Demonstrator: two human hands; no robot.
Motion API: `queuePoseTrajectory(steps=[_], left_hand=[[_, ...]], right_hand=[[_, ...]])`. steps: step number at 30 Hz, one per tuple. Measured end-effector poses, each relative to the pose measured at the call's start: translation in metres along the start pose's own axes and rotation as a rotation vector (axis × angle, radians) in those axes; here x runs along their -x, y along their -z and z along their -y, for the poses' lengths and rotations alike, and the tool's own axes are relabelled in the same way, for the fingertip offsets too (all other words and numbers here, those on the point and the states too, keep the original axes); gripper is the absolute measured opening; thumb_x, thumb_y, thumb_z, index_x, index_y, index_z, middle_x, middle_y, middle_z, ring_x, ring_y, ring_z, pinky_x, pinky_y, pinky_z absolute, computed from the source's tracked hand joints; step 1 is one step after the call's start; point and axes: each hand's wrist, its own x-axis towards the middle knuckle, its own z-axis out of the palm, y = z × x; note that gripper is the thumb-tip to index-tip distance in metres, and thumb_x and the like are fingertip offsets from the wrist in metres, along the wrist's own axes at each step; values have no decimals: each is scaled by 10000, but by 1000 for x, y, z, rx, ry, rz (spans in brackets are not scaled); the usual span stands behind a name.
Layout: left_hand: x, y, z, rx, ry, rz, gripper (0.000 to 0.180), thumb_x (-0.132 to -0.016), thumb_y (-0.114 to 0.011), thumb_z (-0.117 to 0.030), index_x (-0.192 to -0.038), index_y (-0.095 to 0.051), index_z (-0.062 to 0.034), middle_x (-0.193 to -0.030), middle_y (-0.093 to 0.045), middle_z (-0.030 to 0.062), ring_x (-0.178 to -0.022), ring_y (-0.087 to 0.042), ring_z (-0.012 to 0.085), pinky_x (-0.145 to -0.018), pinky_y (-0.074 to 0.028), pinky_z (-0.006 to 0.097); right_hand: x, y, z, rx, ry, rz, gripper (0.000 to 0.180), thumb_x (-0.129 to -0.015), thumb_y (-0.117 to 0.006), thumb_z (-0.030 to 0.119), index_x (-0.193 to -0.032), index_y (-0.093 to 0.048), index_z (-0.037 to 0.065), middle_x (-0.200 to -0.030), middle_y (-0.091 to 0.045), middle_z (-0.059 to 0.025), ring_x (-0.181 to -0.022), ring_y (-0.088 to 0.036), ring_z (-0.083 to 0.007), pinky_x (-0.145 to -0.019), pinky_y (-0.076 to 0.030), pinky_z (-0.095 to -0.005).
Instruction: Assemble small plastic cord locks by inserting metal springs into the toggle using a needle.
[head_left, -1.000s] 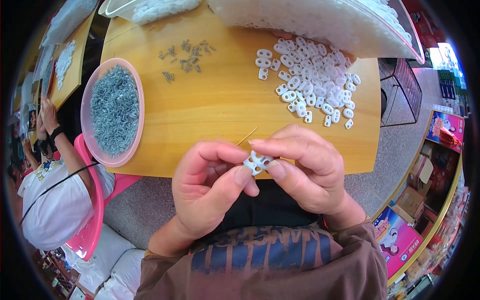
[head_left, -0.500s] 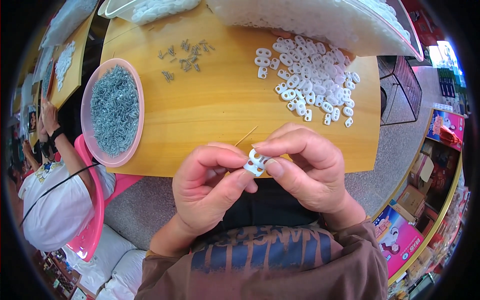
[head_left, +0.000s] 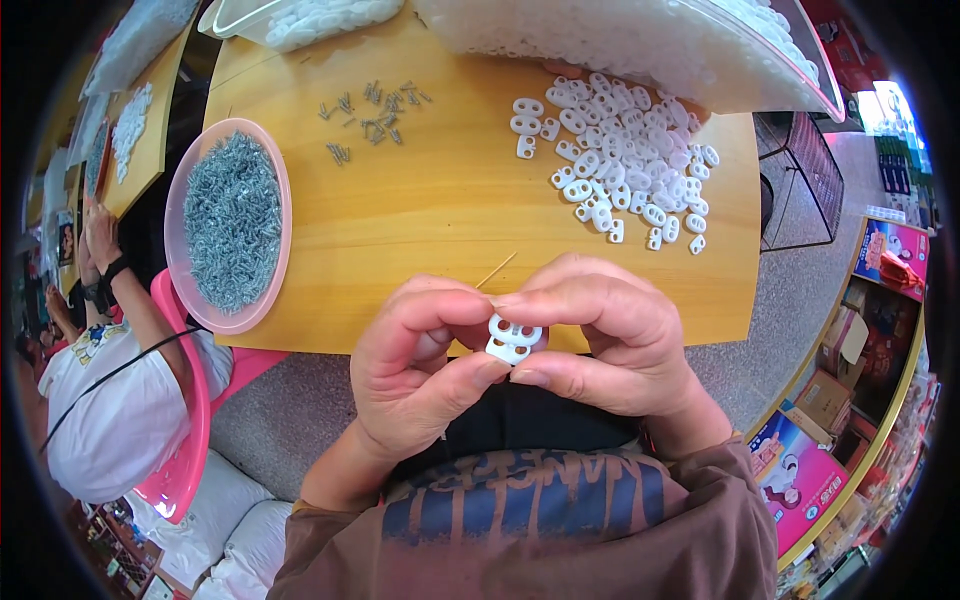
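Leftmost on the surface [head_left: 420,195]: pink tub [head_left: 232,322], full of springs [head_left: 232,220]; some loose springs [head_left: 377,128] to its right. Left hand [head_left: 408,365] pinches the white piece [head_left: 514,336] at its left side, thumb at the lower corner. Piece is held at the near edge of the surface, holed faces upward; it looks like two parts, one above the other. Stick [head_left: 497,269] lies just beyond. Right hand [head_left: 635,350] grips from the other side, forefinger at the top edge, thumb at the bottom. Judgement: keep both parts in line, press evenly from top and bottom, keep fingertips off the holes so alignment stays readable; uneven pressure could twist it. Whether a spring sits inside: cannot tell. Farther right, pile of white pieces [head_left: 640,150].
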Motion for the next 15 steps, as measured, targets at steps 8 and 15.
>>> queuePoseTrajectory(steps=[8,15], left_hand=[[0,7,6,-17,-60,63,273,-748,-631,9,-1000,-527,5,-945,-495,111,-787,-521,134,-677,-427,232],[0,10,10,-91,-78,69,258,-728,-654,0,-962,-547,-17,-895,-511,94,-751,-510,125,-650,-410,225]], right_hand=[[1,3,-2,12,55,60,317,-686,-696,57,-980,-601,-16,-857,-602,-122,-762,-580,-200,-656,-456,-280],[4,1,-7,23,75,58,293,-710,-677,69,-978,-600,-20,-843,-600,-124,-751,-581,-209,-644,-456,-278]])
